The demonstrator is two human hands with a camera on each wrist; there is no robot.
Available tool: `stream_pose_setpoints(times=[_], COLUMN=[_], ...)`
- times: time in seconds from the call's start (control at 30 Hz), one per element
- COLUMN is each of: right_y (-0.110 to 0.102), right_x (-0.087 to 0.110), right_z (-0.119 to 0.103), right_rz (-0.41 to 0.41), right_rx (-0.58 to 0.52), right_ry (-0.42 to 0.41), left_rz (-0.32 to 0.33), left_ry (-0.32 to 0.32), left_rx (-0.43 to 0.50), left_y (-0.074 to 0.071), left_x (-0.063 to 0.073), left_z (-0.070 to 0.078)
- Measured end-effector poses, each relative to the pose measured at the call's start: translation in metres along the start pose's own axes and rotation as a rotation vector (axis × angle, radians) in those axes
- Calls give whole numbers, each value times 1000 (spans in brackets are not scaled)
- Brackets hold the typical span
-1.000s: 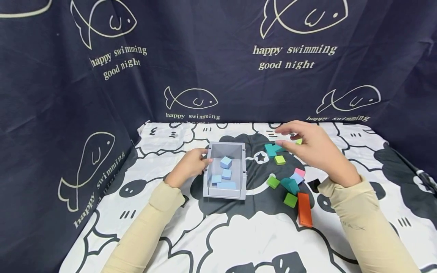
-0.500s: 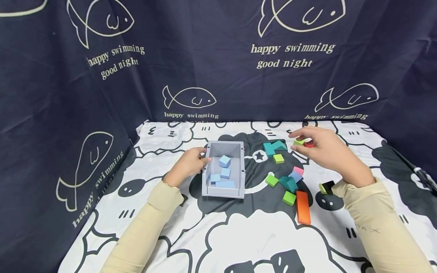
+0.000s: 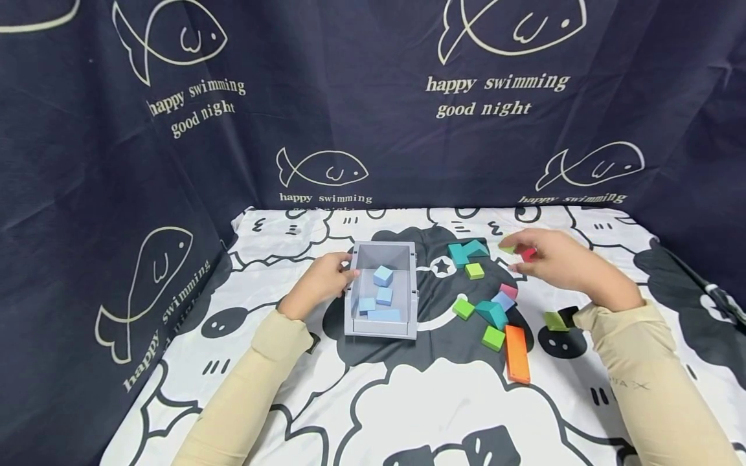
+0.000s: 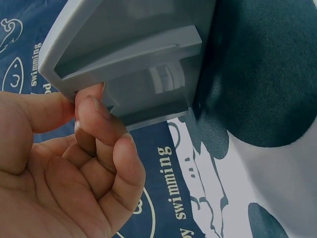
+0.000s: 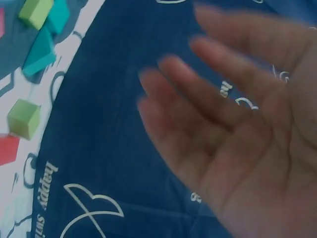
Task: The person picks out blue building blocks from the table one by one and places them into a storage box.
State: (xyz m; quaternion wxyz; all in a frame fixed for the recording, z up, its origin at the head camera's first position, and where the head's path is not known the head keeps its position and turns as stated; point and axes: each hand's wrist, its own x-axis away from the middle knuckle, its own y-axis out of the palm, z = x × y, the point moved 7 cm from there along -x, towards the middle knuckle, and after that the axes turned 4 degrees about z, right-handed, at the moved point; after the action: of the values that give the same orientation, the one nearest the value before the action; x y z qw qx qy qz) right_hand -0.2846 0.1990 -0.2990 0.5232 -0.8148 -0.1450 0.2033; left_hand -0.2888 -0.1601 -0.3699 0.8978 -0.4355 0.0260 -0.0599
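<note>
A grey plastic box (image 3: 414,314) stands on the sheet with several light blue blocks (image 3: 383,276) inside. My left hand (image 3: 323,278) pinches the box's left rim between thumb and fingers; in the left wrist view the left hand (image 4: 99,153) has its fingertips at the wall's lip. At the far right, my right hand (image 3: 556,260) hovers with fingers spread over a yellow-green block (image 3: 508,248) and a red block (image 3: 529,254), partly covering both. Nothing lies in the right hand (image 5: 237,119) in the right wrist view; the green cube (image 5: 24,119) there is apart from it.
Between box and right arm lie teal blocks (image 3: 458,255), green blocks (image 3: 493,338), a pink block (image 3: 508,291) and a long orange block (image 3: 517,354). Beside the right sleeve sits an olive-green block (image 3: 555,321). A dark fish-print curtain (image 3: 373,97) hangs behind.
My right hand has moved right, away from the teal blocks, then lowered towards the yellow-green and red blocks. The left hand keeps its hold on the box.
</note>
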Motion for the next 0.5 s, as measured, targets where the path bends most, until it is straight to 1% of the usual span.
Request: stream_pose_setpoints(times=[0.1,0.17,0.37,0.5], right_y=[15,25,50,64], right_x=[-2,-4,-8,-8], right_z=[4,5,7,13], right_rz=[-97,-143,-249,-309], right_rx=[-14,-24,-82,-78], right_ry=[-21,-31,-52,-48], left_rz=[-3,-5,-6,-5], left_ry=[2,1,0,5], left_rx=[-7,-12,-11,-5], left_y=[-1,-1,-1,-1], left_x=[0,0,0,1], left_z=[1,1,1,2])
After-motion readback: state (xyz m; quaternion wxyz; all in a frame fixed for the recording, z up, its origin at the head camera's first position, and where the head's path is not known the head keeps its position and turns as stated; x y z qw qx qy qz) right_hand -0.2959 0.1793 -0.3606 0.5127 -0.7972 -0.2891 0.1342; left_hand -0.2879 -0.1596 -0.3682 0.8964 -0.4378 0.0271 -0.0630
